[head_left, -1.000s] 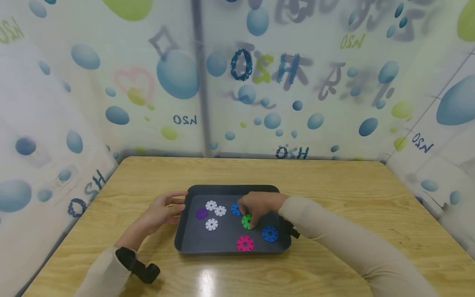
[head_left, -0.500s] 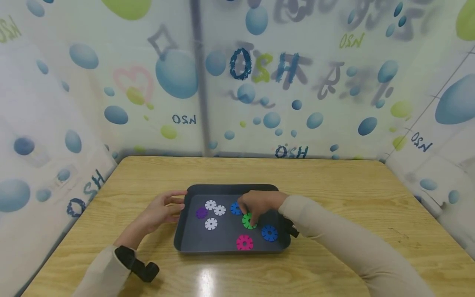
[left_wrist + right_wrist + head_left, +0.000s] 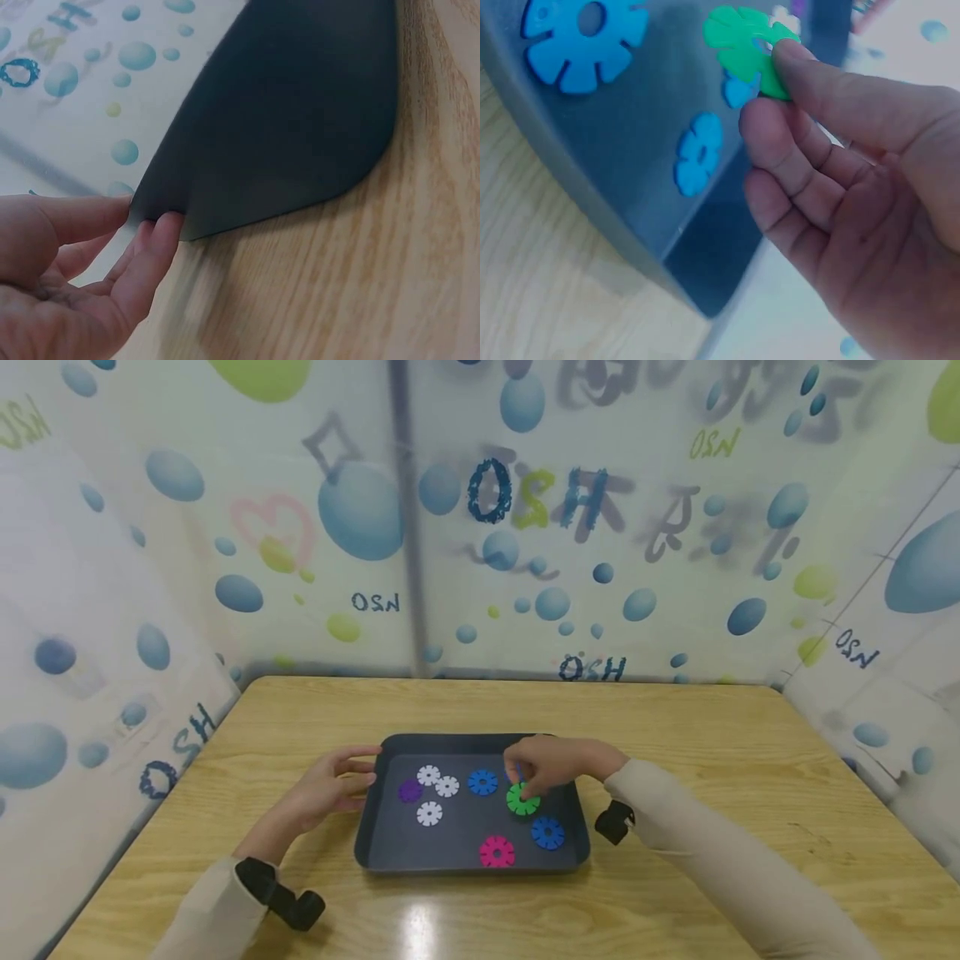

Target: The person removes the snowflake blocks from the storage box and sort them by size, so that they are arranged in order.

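A green notched plastic disc (image 3: 522, 799) is pinched between the thumb and fingers of my right hand (image 3: 555, 760). In the right wrist view the green disc (image 3: 739, 41) is tilted above the tray floor. On the dark tray (image 3: 465, 852) lie blue notched discs, one left of the hand (image 3: 482, 782) and one nearer me (image 3: 547, 832); another blue disc (image 3: 697, 154) shows below the fingers in the right wrist view. My left hand (image 3: 326, 789) touches the tray's left wall with its fingertips, fingers loosely extended, as the left wrist view of that hand (image 3: 97, 277) confirms.
Several white discs (image 3: 430, 814) and a purple disc (image 3: 410, 791) lie in the left half of the tray. A pink disc (image 3: 497, 852) is by its front wall. The wooden table (image 3: 675, 735) surrounds the tray, with patterned curtains (image 3: 465, 585) behind.
My right hand has moved right and slightly back with the green disc, uncovering the blue disc to its left. The left hand stays at the tray's edge.
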### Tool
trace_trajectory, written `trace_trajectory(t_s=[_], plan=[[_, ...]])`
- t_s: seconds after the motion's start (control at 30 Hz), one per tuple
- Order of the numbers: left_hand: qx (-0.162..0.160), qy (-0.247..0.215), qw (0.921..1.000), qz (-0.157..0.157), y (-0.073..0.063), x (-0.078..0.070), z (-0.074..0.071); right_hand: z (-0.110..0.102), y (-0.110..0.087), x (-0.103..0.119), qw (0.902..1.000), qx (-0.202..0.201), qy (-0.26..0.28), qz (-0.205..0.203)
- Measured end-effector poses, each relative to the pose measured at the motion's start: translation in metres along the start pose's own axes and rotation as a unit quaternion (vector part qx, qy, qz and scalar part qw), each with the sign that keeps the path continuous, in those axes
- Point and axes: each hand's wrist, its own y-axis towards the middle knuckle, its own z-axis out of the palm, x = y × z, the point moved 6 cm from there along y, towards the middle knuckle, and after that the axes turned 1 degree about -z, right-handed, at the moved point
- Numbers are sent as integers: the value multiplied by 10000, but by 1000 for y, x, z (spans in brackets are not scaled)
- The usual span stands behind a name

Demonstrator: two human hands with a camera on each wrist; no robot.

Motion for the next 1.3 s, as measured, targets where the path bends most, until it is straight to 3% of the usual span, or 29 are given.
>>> trace_trajectory(t_s=[0.27, 0.67, 0.9, 1.3], plan=[[38, -4, 10000, 22, 1, 1, 0, -22, -40, -21, 9936, -901, 644, -227], [17, -77, 10000, -1, -1, 0, 0, -28, -87, -79, 9784, -1684, 1122, 430], [74, -119, 9999, 9, 0, 1, 0, -18, -90, -100, 9727, -1631, 1552, 570], [64, -96, 9999, -37, 0, 2, -1, -4, -79, -127, 9693, -1542, 1715, 848]])
